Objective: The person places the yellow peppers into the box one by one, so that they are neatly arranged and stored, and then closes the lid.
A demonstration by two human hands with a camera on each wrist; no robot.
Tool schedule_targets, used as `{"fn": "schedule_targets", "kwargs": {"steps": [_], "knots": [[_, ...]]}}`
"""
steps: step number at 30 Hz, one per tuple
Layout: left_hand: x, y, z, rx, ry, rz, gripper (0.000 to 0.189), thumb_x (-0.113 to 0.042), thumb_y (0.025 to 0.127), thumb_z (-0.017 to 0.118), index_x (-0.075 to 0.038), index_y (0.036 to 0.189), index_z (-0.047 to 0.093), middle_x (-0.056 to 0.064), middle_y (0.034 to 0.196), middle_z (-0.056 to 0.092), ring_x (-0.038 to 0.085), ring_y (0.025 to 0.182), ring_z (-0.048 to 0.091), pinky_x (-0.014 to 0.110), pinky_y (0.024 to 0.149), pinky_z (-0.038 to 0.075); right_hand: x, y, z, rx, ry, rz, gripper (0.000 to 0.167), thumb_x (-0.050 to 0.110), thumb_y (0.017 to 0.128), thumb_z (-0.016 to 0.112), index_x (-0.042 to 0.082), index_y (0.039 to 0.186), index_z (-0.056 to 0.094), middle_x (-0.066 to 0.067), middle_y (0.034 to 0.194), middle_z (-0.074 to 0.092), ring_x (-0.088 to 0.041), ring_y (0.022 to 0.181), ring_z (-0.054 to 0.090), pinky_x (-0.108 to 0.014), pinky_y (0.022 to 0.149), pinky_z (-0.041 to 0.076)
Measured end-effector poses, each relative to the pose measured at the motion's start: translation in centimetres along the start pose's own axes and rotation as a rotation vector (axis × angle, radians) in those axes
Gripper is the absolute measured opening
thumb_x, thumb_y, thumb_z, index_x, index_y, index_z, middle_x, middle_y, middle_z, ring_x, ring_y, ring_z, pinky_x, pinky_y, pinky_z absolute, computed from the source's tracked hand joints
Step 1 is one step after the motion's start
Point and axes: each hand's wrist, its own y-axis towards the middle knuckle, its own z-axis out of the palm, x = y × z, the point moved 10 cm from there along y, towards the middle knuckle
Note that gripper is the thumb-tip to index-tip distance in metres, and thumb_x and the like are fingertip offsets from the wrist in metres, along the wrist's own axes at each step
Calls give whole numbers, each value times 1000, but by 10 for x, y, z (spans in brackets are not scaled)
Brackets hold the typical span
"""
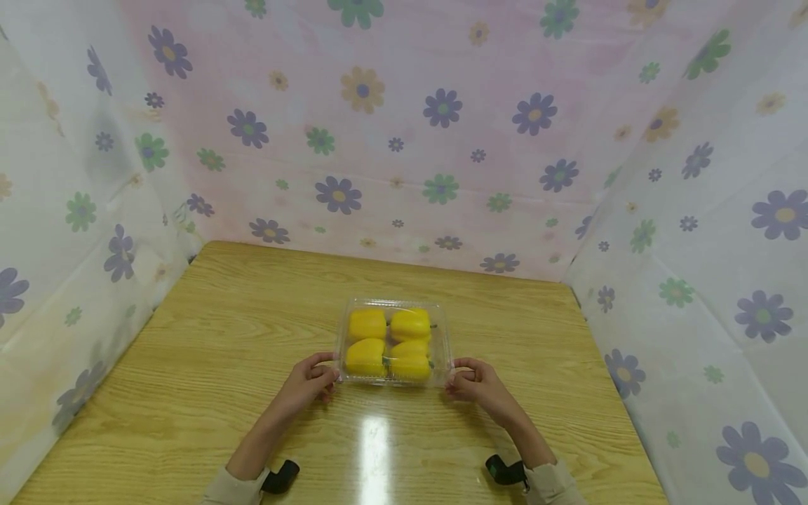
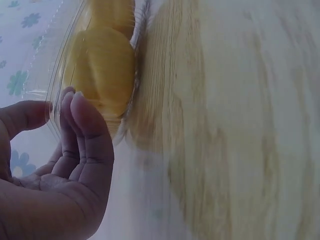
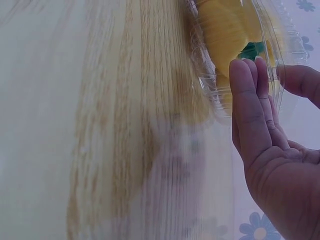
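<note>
A clear plastic clamshell box [image 1: 444, 326] is in the middle of the head view, with several yellow bell peppers [image 1: 366, 356] inside it. Green stems show on some of them. My left hand [image 1: 308, 380] pinches the near left edge of the box. On the opposite side, my right hand [image 1: 478, 386] pinches the near right edge. Both wrist views show thumb and fingers on either side of the box's rim [image 2: 55, 85], close to a pepper [image 3: 220, 35]. Whether the box's base touches the table cannot be told.
The wood-grain table [image 1: 252, 301] extends around the box, with a bright glare streak near its front. Flower-patterned curtains [image 1: 404, 161] enclose the back and both sides. Black wrist-worn pieces [image 1: 280, 477] stick out beside the sleeves.
</note>
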Motion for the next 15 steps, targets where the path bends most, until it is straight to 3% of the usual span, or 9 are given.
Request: {"fn": "schedule_targets", "kwargs": {"steps": [7, 15], "knots": [[3, 0, 1, -13, -43, 7, 48, -11, 104, 59, 11, 143, 43, 8, 89, 66, 13, 74, 57, 25, 62, 55, 2, 0, 2, 15, -6, -17, 52, 12, 105, 56, -16, 144, 35, -28, 109, 69, -29, 98, 72, -48, 91, 59], [2, -1, 2, -22, -32, 13, 44, -10, 104, 57, 8, 142, 43, 14, 98, 69, 14, 76, 57, 26, 62, 54, 2, 1, 2, 24, 2, -41, 53, 13, 105, 56, -14, 145, 34, -26, 106, 70, -29, 96, 72, -49, 89, 60]]}}
